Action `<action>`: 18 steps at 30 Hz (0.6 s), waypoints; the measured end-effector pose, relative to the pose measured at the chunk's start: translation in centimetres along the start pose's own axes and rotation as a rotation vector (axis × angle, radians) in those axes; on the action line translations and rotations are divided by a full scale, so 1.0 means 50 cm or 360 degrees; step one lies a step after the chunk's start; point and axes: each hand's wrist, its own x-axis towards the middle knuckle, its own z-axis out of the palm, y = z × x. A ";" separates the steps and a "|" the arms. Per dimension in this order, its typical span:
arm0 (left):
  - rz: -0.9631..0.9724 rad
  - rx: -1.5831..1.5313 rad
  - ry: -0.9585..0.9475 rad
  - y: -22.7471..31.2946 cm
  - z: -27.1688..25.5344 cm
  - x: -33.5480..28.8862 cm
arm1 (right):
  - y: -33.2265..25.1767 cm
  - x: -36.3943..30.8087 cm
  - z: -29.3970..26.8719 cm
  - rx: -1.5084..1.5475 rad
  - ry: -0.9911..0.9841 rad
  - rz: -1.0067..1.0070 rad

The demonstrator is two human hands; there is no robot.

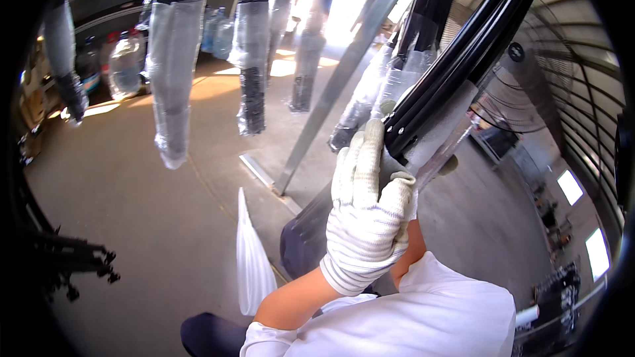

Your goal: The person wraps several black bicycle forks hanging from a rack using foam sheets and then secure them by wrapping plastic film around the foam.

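Observation:
A bundle of long black rods (456, 66) slants down from the upper right, its lower ends inside a pale, foam-like wrapping sheet (440, 135). My left hand (364, 215), in a white knitted glove, is closed around the wrap at the bundle's lower end. Its fingers lie long and close together, and the thumb presses from the other side. Behind it, my right hand (413, 207) is almost wholly hidden; only a sliver of glove and the bare forearm show, so its fingers cannot be made out. Clear plastic film (453, 149) hangs along the bundle's right side.
Several wrapped bundles (175, 79) hang at the upper left. A slanted metal post (331, 89) stands on a floor foot beyond my hands. Below lie a white cloth-like strip (251, 258) and a dark rounded thing (301, 248). Large bottles (126, 66) stand by shelves; a big fan (522, 73) is at right.

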 end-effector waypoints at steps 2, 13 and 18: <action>-0.0315 -0.0437 -0.0007 -0.004 -0.002 0.005 | -0.003 -0.014 0.016 -0.0147 0.0112 -0.0032; -0.0088 -0.0318 -0.0252 -0.054 -0.031 0.027 | 0.014 -0.026 0.040 -0.0959 0.0599 -0.0274; 0.0063 -0.0106 -0.0259 -0.055 -0.042 0.035 | 0.054 0.036 -0.018 -0.1530 0.0656 -0.0402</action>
